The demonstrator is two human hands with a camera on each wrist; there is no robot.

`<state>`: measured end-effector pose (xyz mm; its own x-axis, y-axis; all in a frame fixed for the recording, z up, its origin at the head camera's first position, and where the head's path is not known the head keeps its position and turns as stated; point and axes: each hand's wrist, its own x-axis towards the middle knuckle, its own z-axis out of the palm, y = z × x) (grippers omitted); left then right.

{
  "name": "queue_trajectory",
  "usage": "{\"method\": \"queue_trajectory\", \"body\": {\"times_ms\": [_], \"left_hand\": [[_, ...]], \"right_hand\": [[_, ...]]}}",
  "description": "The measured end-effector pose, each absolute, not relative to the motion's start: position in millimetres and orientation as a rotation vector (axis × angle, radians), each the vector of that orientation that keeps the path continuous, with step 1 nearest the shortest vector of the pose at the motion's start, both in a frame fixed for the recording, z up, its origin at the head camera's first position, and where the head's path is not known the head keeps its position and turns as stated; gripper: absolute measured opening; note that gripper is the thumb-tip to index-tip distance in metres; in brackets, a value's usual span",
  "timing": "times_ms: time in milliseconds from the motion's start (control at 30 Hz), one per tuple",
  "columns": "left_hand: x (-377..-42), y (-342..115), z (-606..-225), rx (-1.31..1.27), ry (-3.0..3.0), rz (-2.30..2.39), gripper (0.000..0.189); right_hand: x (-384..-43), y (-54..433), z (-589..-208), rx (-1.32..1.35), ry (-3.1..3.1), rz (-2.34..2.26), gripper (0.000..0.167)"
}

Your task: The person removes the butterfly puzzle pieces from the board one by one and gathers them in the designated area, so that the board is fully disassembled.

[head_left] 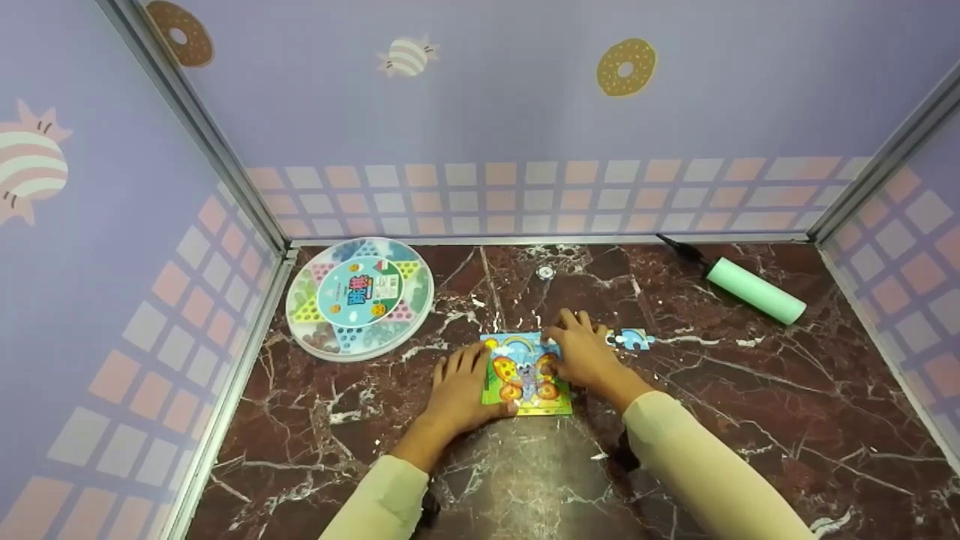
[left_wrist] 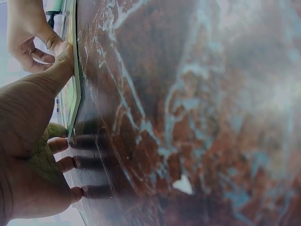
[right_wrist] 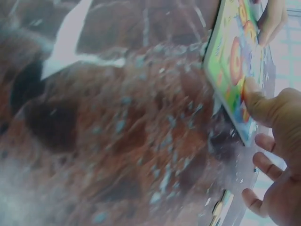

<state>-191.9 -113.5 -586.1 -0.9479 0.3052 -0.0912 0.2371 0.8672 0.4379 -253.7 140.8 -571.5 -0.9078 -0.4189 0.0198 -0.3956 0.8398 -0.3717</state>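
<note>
1. Head view: nearest, a dark red-brown, white-veined marble-look tabletop (head_left: 517, 487) runs beneath two forearms in pale cream sleeves (head_left: 379, 499), one on each side of the puzzle board.
2. The square, flat puzzle board (head_left: 528, 386), printed with an orange-winged cartoon butterfly on green and blue, lies on the tabletop between the hands.
3. The left hand (head_left: 461, 394) is at the board's left edge, fingers extended and slightly spread, thumb resting on its near edge; the left wrist view shows other fingertips on the tabletop.
4. The right hand (head_left: 589, 356) is over the board's far right part, fingers bent, thumb on the printed face; I cannot tell whether it pinches a piece.
5. Just right of the board, partly behind that hand, lie loose blue cardboard puzzle pieces (head_left: 636, 340).
6. Beyond the board, to its left: a round, clear plastic board-game case (head_left: 360, 292) with a coloured star. To its right: a mint-green cylindrical pump (head_left: 757, 290) with a black nozzle.
7. Farther, straight beyond the board: a small whitish disc (head_left: 545, 273), then a lilac wall (head_left: 517, 97) printed with doughnuts, sweets and checks.
</note>
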Motion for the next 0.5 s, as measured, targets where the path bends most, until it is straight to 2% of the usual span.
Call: {"method": "queue_trajectory", "body": {"times_ms": [300, 500], "left_hand": [[-192.1, -113.2, -586.6, 0.423, 2.885, 0.638, 0.115], [-191.7, -112.7, -586.3, 0.420, 2.883, 0.638, 0.114]], "right_hand": [[-256.9, 134.0, -565.1, -0.577, 2.907, -0.617, 0.028], [-257.7, 134.5, -566.2, -0.591, 2.913, -0.592, 0.030]]}}
